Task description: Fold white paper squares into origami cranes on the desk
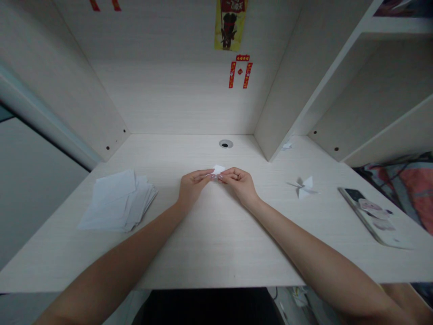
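Between my two hands, just above the middle of the desk, is a small piece of folded white paper point(218, 169). My left hand point(195, 184) pinches its left side between thumb and fingers. On the right side, my right hand point(239, 183) grips it the same way, the fingertips of both hands almost meeting. The fingers cover much of the lower part of the paper, so its full shape is hidden. A folded paper pinwheel shape point(304, 187) lies on the desk to the right of my right hand.
A loose stack of white paper sheets point(117, 203) lies at the left. At the right is a phone point(375, 219) in a decorated case. A round cable hole point(226, 143) sits near the back wall. An upright partition point(287, 90) stands at the back right, with a white paper scrap point(287, 146) beside it.
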`<act>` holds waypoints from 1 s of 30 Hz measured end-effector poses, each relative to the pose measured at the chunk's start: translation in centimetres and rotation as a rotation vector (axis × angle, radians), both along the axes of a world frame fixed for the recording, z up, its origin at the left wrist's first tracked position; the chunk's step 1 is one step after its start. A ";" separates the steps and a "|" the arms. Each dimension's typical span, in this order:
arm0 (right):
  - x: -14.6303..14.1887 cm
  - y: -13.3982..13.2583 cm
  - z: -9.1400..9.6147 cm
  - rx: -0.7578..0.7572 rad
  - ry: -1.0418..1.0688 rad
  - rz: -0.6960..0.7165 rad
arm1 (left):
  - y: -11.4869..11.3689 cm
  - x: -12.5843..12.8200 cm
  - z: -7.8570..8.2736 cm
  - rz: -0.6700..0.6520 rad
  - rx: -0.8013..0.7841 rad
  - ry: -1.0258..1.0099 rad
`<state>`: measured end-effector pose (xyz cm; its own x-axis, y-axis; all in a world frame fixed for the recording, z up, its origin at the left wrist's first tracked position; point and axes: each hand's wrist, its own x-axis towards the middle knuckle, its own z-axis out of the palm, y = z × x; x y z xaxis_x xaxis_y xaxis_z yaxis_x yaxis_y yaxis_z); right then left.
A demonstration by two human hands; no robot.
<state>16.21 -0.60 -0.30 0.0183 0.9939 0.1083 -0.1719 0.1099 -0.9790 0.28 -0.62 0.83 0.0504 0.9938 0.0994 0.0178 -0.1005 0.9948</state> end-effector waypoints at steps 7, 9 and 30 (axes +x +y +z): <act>-0.1 0.1 -0.2 -0.014 0.024 0.009 | 0.1 0.1 -0.2 0.015 0.019 0.005; -0.1 0.1 -0.2 -0.026 0.042 0.021 | 0.1 0.0 -0.2 0.014 0.021 0.006; 0.1 0.1 0.1 -0.021 0.037 -0.021 | 0.0 0.2 0.3 -0.053 -0.069 -0.095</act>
<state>16.26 -0.49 -0.20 0.0424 0.9953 0.0865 -0.2061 0.0934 -0.9741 0.46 -0.64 1.10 0.0965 0.9946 0.0381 -0.0808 -0.0303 0.9963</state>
